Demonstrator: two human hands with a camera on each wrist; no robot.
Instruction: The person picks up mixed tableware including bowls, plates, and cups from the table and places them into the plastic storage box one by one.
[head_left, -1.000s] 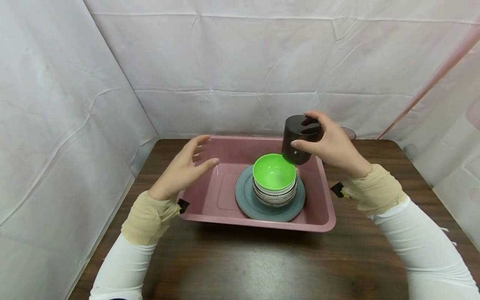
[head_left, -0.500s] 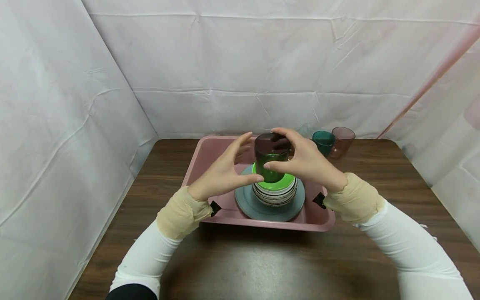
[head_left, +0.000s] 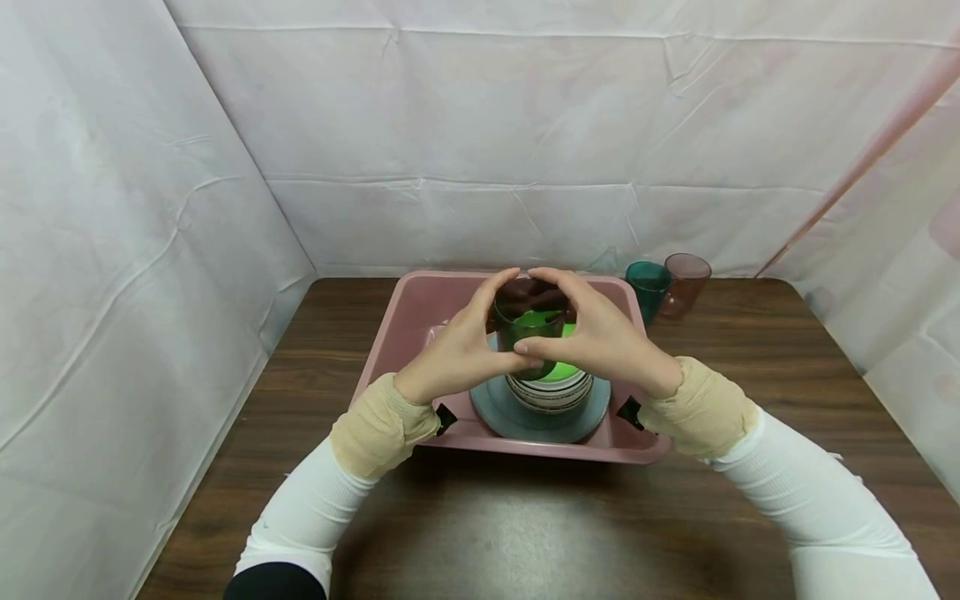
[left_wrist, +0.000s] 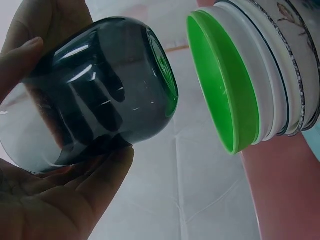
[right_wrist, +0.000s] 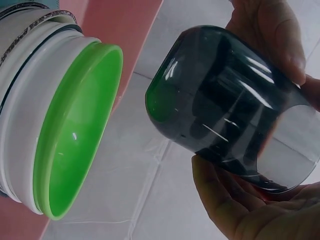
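Both my hands hold a dark, see-through cup (head_left: 529, 321) above a stack of bowls. My left hand (head_left: 461, 352) grips it from the left, and my right hand (head_left: 603, 343) grips it from the right, thumbs meeting in front. In the left wrist view the cup's rounded base points at the green bowl (left_wrist: 240, 90), with a gap between them. That bowl tops several white and patterned bowls (head_left: 551, 400). Beneath them lies a grey-blue plate (head_left: 489, 408) in a pink tub (head_left: 540, 451). The cup and hands hide part of the green bowl in the head view.
Right behind the tub, a teal cup (head_left: 648, 287) and a pinkish-brown cup (head_left: 684, 287) stand on the dark wooden table (head_left: 495, 533). A faint clear object (head_left: 609, 261) is beside them, partly hidden. White sheets (head_left: 450, 125) hang around the table.
My right hand has brought the dark cup leftward from the tub's right side to above the bowls. My left hand has come in from the left and now holds the cup too.
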